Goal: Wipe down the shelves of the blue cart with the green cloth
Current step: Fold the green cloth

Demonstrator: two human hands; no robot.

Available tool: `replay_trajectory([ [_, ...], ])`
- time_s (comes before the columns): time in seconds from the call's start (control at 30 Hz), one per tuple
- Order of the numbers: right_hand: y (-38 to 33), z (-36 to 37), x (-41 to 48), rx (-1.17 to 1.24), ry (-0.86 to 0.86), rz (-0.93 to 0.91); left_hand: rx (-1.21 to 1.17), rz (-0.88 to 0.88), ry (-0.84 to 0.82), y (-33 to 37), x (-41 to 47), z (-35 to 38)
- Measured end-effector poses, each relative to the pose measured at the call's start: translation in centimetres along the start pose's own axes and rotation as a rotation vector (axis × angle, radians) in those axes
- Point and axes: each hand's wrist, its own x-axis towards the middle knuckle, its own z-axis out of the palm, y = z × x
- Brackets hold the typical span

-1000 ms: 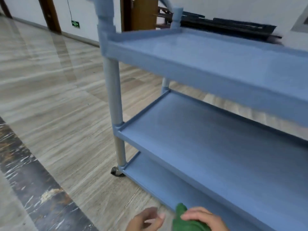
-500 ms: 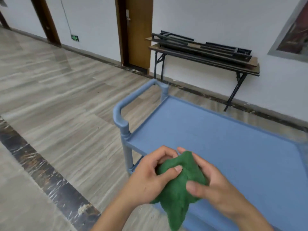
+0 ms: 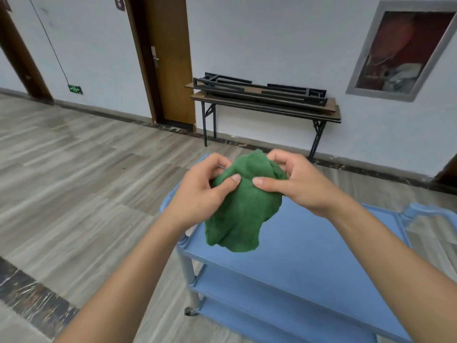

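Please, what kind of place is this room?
Probably a corridor or hall of an institutional building, not a home: a long grey wood-pattern floor, brown wooden doors along the white wall, a green exit sign low down, and folding tables stacked against the wall.

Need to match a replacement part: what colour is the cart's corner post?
Light grey, unlike the blue shelves; the post shows best in the head view, under the top shelf.

The far left corner of the blue cart (image 3: 309,246) is hidden by the green cloth (image 3: 243,209) and the left hand (image 3: 197,191). Its right part is cut off by the frame's edge. The small green sign (image 3: 75,89) on the wall cannot be read.
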Motion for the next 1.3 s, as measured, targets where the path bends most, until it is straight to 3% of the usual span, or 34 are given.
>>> replay_trajectory([
  [0.13, -0.1, -0.7, 4.2, 0.027, 0.046, -0.053, -0.143, -0.119, -0.046, -1.5, 2.8, -1.5],
  [0.23, 1.3, -1.3, 7.7, 0.167, -0.012, -0.064, -0.282, -0.401, -0.302, -3.7, 5.2, -2.3],
  [0.33, 3.1, -2.6, 12.1, 0.29, -0.092, -0.037, -0.183, -0.427, -0.336, -6.1, 7.6, -2.7],
  [0.53, 6.5, -5.3, 21.2, 0.346, -0.178, 0.051, -0.316, -0.415, -0.157, -10.4, 13.0, -4.6],
  [0.7, 10.1, -5.2, 27.8, 0.303, -0.179, 0.111, -0.13, -0.458, -0.066, -14.0, 15.8, -5.8],
  [0.87, 15.7, -4.4, 32.5, 0.269, -0.169, 0.202, 0.303, -0.405, 0.261, -18.8, 17.0, -8.6],
  [1.0, 20.8, -2.6, 35.2, 0.136, -0.209, 0.269, 0.522, -0.436, 0.249, -23.1, 17.2, -9.2],
  [1.2, 27.3, 3.5, 42.2, -0.03, -0.062, 0.307, 0.378, -0.601, 0.414, -31.1, 19.1, -11.5],
  [1.3, 29.6, 7.0, 45.9, -0.27, -0.037, 0.271, 0.272, -0.697, 0.497, -35.1, 19.5, -13.0],
])
